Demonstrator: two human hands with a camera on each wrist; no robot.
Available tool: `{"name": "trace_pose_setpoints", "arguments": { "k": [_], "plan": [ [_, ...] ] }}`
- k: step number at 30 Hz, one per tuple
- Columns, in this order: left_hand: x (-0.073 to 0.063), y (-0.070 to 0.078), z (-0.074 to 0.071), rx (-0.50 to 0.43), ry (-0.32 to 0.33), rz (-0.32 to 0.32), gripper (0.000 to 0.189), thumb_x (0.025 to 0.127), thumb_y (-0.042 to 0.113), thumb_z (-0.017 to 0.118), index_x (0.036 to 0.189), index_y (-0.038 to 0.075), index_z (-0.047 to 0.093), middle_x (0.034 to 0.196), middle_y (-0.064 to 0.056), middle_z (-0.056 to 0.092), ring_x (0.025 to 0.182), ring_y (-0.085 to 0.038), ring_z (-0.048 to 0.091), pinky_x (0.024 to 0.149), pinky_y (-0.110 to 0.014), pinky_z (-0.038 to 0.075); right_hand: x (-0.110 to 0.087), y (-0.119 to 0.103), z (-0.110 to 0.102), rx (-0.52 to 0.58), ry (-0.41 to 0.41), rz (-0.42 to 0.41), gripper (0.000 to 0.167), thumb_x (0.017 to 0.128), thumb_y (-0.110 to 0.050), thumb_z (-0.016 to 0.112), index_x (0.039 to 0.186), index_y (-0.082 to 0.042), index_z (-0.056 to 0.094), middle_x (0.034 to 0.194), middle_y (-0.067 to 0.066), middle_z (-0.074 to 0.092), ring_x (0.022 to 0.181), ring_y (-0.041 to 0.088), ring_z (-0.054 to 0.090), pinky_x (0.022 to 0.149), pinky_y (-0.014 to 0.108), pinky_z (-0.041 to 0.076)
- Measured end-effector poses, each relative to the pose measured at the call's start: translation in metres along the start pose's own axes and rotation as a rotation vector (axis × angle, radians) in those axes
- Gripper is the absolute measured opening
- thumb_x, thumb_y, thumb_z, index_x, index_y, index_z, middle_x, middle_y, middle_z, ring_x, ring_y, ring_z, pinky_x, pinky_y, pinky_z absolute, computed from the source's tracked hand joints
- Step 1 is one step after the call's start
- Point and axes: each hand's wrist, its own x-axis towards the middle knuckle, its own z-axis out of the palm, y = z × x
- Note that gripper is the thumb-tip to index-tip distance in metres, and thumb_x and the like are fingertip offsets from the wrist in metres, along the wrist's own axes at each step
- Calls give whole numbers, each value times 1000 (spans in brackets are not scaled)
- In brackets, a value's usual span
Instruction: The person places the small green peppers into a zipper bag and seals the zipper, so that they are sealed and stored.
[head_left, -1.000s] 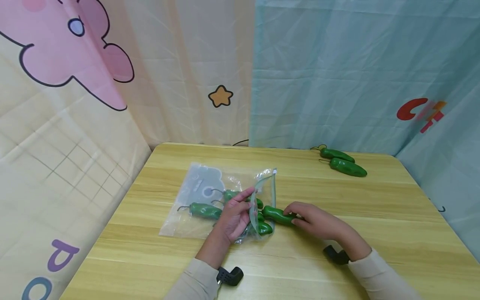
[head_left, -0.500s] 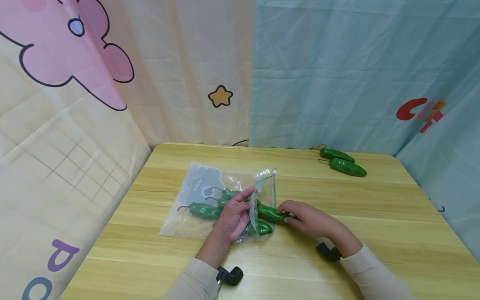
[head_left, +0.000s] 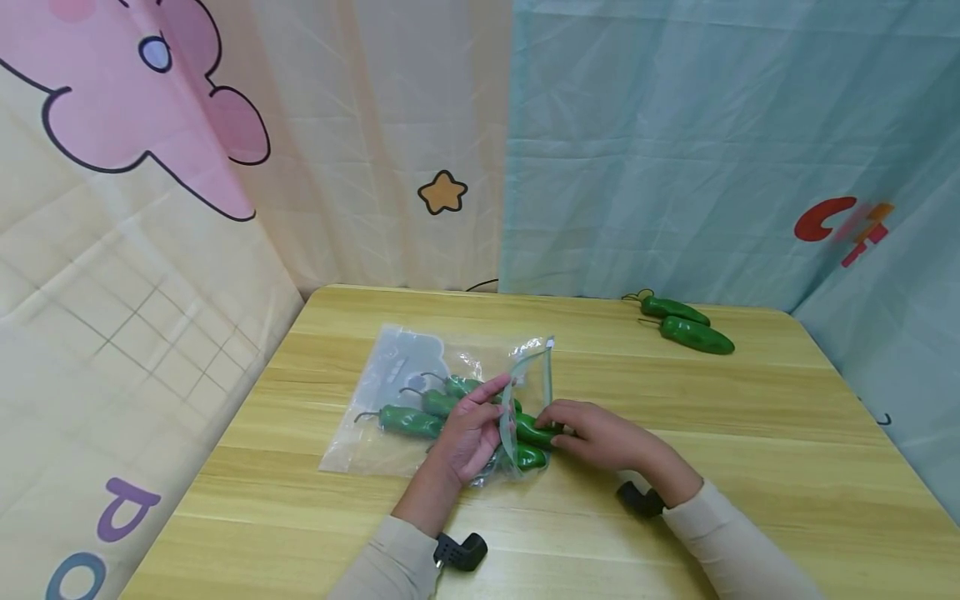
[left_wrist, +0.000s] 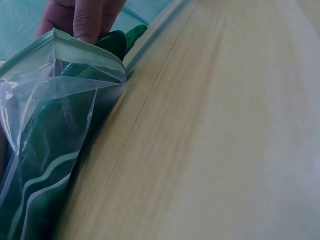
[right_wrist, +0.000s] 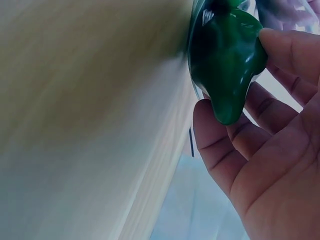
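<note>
A clear zip bag (head_left: 401, 354) with a greyish print lies on the wooden table, its mouth facing right. Several green chili peppers (head_left: 408, 421) show through the plastic, stems toward the left. My left hand (head_left: 468, 437) holds the near part of the bag's mouth, keeping it spread. My right hand (head_left: 600, 433) pinches the tip end of one green chili pepper (right_wrist: 227, 60), most of which is inside the mouth. In the right wrist view, thumb and fingers sit on either side of that tip. The left wrist view shows the bag's green zip strip (left_wrist: 87, 47) right below the right hand's fingers.
Two more green chili peppers (head_left: 696, 335) lie side by side at the table's back right. Printed curtains (head_left: 442, 100) hang behind the back edge and along both sides of the wooden table (head_left: 750, 433).
My right hand has moved left, pushing the pepper deeper into the bag; its stem now shows farther left through the plastic. The left hand and the bag stay put.
</note>
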Motion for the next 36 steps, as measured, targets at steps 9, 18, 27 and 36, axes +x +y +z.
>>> {"name": "trace_pose_setpoints", "arguments": {
  "k": [9, 18, 27, 36],
  "plan": [
    [0, 0, 1, 9, 23, -10, 43, 93, -10, 44, 129, 7, 61, 119, -8, 54, 86, -14, 57, 74, -25, 49, 8, -3, 2, 16, -7, 1, 22, 99, -8, 59, 117, -19, 63, 113, -11, 62, 104, 10, 57, 94, 40, 50],
    [0, 0, 1, 1, 33, -12, 44, 93, -10, 43, 129, 7, 62, 132, -13, 48, 87, -14, 57, 75, -24, 50, 14, -5, 4, 20, -3, -15, 21, 99, -9, 60, 118, -17, 63, 113, -10, 61, 105, 10, 57, 95, 39, 50],
    [1, 0, 0, -14, 14, -8, 42, 94, -11, 41, 125, 8, 63, 133, -13, 46, 88, -16, 56, 75, -24, 50, 17, -4, 4, 30, -14, -24, 21, 98, -12, 61, 118, -17, 63, 112, -10, 61, 103, 11, 56, 93, 38, 49],
    [0, 0, -1, -5, -9, 2, 43, 94, -11, 41, 121, 11, 65, 120, -8, 53, 84, -13, 57, 75, -24, 50, 8, 1, -1, 33, -5, 11, 21, 96, -14, 64, 117, -18, 65, 109, -11, 61, 98, 12, 57, 88, 38, 51]
  ]
}}
